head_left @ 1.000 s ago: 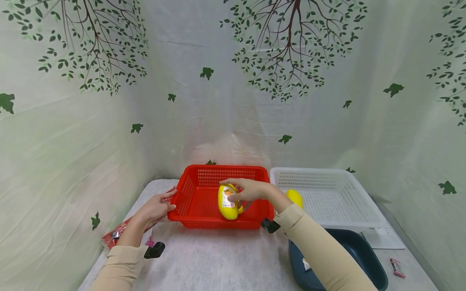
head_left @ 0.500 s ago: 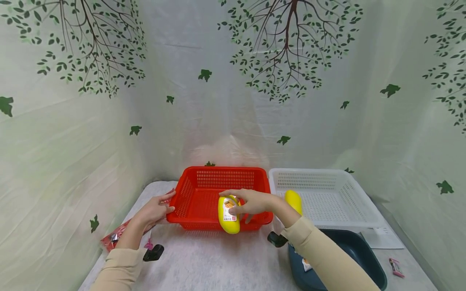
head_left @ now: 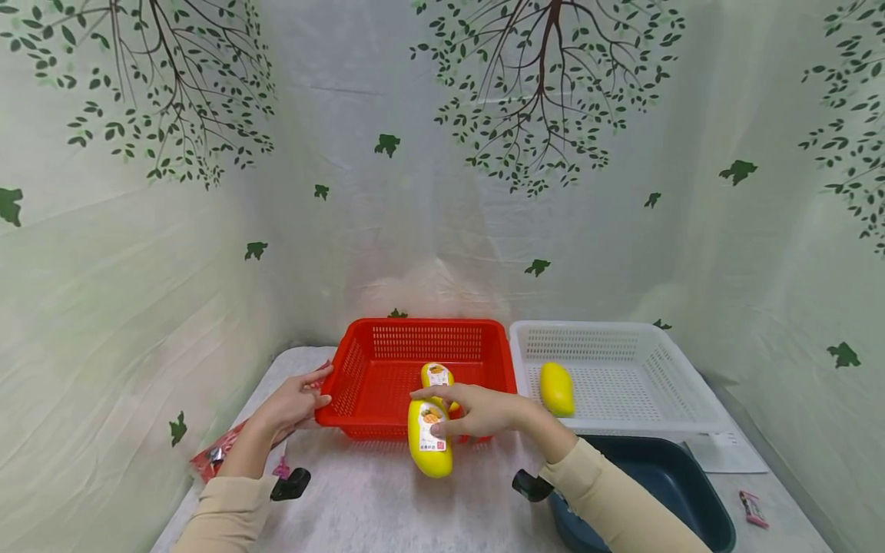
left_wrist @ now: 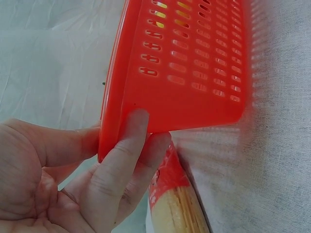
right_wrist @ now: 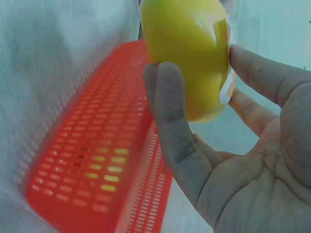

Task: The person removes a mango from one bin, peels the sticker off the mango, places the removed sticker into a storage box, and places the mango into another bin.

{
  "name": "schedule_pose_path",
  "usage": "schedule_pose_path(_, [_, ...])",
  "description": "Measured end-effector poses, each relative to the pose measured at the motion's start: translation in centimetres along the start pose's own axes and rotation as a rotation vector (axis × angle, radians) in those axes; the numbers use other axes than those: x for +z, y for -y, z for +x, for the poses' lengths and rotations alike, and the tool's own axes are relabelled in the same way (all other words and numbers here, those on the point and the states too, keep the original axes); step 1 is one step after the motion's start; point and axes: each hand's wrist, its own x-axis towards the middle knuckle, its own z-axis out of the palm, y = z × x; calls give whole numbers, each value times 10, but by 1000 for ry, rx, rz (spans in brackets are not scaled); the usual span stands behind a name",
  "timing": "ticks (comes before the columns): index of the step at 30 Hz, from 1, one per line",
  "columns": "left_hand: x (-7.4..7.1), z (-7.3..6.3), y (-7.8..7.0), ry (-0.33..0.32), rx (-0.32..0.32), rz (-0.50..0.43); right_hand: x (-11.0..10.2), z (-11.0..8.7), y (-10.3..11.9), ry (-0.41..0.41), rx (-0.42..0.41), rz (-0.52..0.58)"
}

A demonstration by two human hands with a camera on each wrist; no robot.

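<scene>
A yellow mango (head_left: 430, 461) with a white picture label is in my right hand (head_left: 484, 411), just before the front wall of the red basket (head_left: 376, 384). In the right wrist view, thumb and fingers pinch the mango (right_wrist: 187, 53) from both sides. Behind it, a second labelled mango (head_left: 432, 372) lies in the red basket, partly hidden by the hand. My left hand (head_left: 293, 399) grips the basket's left rim. The left wrist view has its thumb on one side of the red rim (left_wrist: 114, 97) and fingers pressed against the outer wall.
A white basket (head_left: 643, 369) with one mango (head_left: 556, 389) stands at the right. Before it is a dark blue tray (head_left: 664, 476), partly under my right sleeve. A small pink packet (head_left: 752, 509) lies far right. A red-printed packet (head_left: 214, 455) lies beneath the left forearm.
My right hand has brought the mango from over the red basket toward me, past its front rim. The second mango in the basket has come into sight. The left hand keeps its grip.
</scene>
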Motion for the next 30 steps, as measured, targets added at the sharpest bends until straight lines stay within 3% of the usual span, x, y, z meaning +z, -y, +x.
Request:
schedule_pose_path(10, [3,-1,0,2,-4,1,24,-12,-3,89,13,232])
schedule_pose_path(20, [2,2,1,15,6,-8,45,-16,-16,152,13,220])
schedule_pose_path(30, [1,0,1,13,12,12,60,-18,-30,139,56,114])
